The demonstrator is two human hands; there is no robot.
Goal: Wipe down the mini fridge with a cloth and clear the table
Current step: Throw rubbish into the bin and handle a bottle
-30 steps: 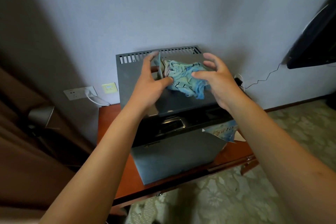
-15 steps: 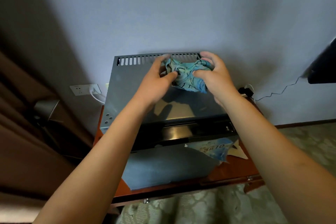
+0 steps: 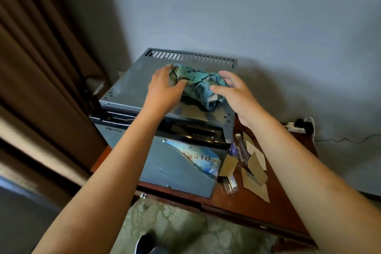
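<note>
A crumpled teal cloth (image 3: 198,84) lies on top of the grey mini fridge (image 3: 132,86), near its slotted back edge. My left hand (image 3: 165,90) grips the cloth's left end, thumb in front and fingers behind. On the cloth's right end my right hand (image 3: 235,93) holds it between thumb and fingers. The fridge stands on a reddish wooden table (image 3: 284,198). A blue printed sheet (image 3: 198,156) sits on the fridge door.
Brown cardboard pieces (image 3: 255,171) and clear plastic items (image 3: 240,150) lie on the table right of the fridge. A white power strip with plugs (image 3: 296,127) sits against the wall. Brown curtains (image 3: 41,68) hang at the left, and patterned carpet (image 3: 175,229) lies below.
The view has swung so the fridge now shows from its right front, with the table's clutter visible. Both hands stay on the cloth, which now spreads wider across the fridge top.
</note>
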